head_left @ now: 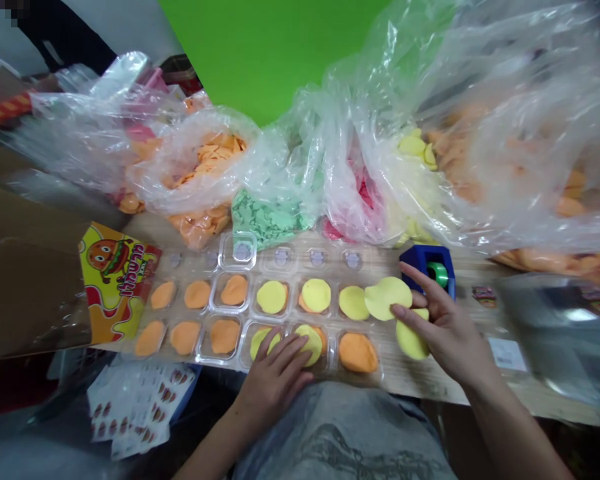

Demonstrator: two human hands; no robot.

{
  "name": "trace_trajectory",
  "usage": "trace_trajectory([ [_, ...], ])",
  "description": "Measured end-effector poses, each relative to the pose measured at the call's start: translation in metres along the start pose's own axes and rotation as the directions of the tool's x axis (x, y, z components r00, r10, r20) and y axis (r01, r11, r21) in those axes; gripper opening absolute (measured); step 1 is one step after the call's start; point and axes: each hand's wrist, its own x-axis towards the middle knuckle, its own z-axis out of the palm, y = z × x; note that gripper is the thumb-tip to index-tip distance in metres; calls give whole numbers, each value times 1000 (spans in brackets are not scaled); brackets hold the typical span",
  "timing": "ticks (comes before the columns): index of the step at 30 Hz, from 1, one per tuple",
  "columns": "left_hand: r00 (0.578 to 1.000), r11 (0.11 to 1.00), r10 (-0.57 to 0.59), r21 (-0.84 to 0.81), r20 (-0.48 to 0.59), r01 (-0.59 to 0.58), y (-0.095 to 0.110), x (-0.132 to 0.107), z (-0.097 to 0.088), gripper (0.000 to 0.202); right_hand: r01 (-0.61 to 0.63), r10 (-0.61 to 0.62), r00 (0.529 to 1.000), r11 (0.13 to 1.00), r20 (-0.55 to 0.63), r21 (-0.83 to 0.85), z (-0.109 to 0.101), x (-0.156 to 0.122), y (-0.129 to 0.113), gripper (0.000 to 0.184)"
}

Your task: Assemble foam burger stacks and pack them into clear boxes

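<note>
Two rows of clear plastic containers [213, 351] hold orange discs [357, 353], some topped with a yellow disc [316, 295]. My left hand [276, 377] lies over the near row, fingers stretched across two containers and touching their yellow discs. In my right hand [443, 327], several soft yellow discs [387, 299] are pinched between thumb and fingers, some overlapping and one hanging lower. They are over the right end of the rows, partly in front of the yellow disc in the last far container. Clear lids with round stickers [281, 257] stand open behind the far row.
A blue tape dispenser [427, 257] stands behind my right hand. Plastic bags of orange [205, 227], green [265, 217], pink [364, 193] and yellow [413, 143] pieces line the back. A printed burger carton [115, 280] is at left; sticker sheets [140, 403] lie below. Clear packaging [560, 333] covers the right side.
</note>
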Motion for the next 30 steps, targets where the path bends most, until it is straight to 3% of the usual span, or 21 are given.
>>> trace_trajectory([
  [3,1000,997,5,83,16,-7,1,-6,3,26,13,-8,998,996,57,-86,1,-4,9,62],
  [8,992,994,59,86,115,-69,2,-9,6,34,59,-12,983,965,183,-256,5,-12,25,50],
  [15,996,965,75,250,48,-85,3,-17,3,31,209,-130,972,861,198,-463,2,-30,32,35],
  [17,995,968,76,236,59,-88,3,-18,6,31,355,-241,934,706,264,-612,6,-37,33,38],
  [20,999,978,40,203,32,-46,3,-15,9,30,559,-280,829,354,485,-750,16,-48,37,43],
  [22,999,981,20,193,26,-24,3,-9,13,32,626,-231,779,264,583,-733,21,-54,42,40],
  [24,998,984,20,177,53,-29,5,-3,18,39,638,-219,770,269,599,-722,20,-59,50,35],
  [30,982,994,7,108,190,-27,15,8,38,63,511,-232,859,331,456,-794,3,-70,75,33],
])
